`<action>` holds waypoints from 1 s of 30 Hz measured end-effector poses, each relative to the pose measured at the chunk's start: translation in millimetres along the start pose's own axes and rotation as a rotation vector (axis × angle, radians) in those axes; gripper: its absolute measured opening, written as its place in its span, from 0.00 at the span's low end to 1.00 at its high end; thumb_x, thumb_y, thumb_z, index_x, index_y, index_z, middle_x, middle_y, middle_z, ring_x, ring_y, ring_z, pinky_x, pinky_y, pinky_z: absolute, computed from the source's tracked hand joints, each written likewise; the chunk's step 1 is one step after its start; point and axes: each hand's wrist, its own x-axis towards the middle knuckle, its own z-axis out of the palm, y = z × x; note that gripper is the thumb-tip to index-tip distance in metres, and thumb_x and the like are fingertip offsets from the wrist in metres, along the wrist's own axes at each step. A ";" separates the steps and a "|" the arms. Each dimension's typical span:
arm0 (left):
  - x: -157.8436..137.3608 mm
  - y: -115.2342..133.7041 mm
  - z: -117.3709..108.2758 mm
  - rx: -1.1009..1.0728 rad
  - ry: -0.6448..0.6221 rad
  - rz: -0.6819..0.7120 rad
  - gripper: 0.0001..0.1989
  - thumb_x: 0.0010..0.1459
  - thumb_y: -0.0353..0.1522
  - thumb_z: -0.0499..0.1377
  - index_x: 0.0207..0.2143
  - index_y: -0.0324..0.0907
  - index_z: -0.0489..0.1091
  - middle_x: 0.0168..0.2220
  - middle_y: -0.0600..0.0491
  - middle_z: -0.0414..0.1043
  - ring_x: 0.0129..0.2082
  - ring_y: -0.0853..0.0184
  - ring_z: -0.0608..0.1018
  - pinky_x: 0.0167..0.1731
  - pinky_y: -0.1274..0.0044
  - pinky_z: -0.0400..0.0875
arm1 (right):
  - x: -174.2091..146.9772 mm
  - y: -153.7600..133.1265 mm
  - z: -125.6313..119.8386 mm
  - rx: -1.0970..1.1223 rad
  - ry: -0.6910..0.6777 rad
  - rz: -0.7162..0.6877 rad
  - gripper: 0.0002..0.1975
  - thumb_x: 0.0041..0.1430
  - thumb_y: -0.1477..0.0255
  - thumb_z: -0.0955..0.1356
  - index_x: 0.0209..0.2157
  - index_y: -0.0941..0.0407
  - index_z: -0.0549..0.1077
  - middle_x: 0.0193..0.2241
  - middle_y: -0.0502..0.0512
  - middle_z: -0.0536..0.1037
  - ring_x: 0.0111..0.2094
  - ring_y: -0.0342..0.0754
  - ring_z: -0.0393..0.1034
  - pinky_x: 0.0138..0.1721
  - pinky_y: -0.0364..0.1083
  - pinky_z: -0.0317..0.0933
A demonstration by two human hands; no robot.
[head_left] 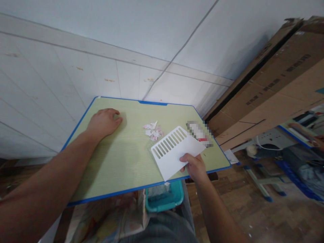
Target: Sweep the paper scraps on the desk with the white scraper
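My right hand grips a white sheet with a row of long slots by its near right corner, thumb on top. The sheet is tilted above the pale green desk, its slotted end pointing away from me. Just past that end lies a small heap of torn paper scraps, white with some pink. On the left part of the desk rests my left hand, with its fingers loosely bent and the thumb apart from them. Nothing shows in it.
A blurred-out object lies at the desk's right side. Below the near edge sits a teal basket, with a small white scrap above its rim. Large cardboard boxes lean at the right. A grey cable runs down the wall.
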 end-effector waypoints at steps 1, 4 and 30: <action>0.0 0.2 -0.1 -0.001 -0.002 -0.003 0.32 0.76 0.44 0.53 0.69 0.34 0.81 0.75 0.35 0.80 0.75 0.42 0.79 0.79 0.52 0.71 | 0.6 1.0 -0.7 0.009 0.007 0.003 0.11 0.38 0.65 0.75 0.28 0.52 0.80 0.18 0.46 0.76 0.15 0.46 0.63 0.14 0.44 0.58; -0.3 0.6 -0.2 -0.001 -0.005 -0.007 0.32 0.77 0.44 0.53 0.69 0.35 0.81 0.75 0.36 0.80 0.75 0.42 0.79 0.79 0.52 0.71 | 3.1 6.7 -4.6 0.024 0.007 0.022 0.10 0.38 0.66 0.76 0.27 0.52 0.80 0.18 0.47 0.77 0.15 0.46 0.63 0.14 0.43 0.58; 1.1 -3.1 9.2 -0.020 0.077 -0.017 0.28 0.72 0.44 0.55 0.62 0.42 0.86 0.70 0.39 0.85 0.72 0.43 0.82 0.74 0.56 0.74 | 46.3 -9.3 41.0 -0.247 0.040 -0.306 0.18 0.60 0.51 0.77 0.33 0.51 0.82 0.25 0.57 0.88 0.23 0.55 0.82 0.29 0.52 0.77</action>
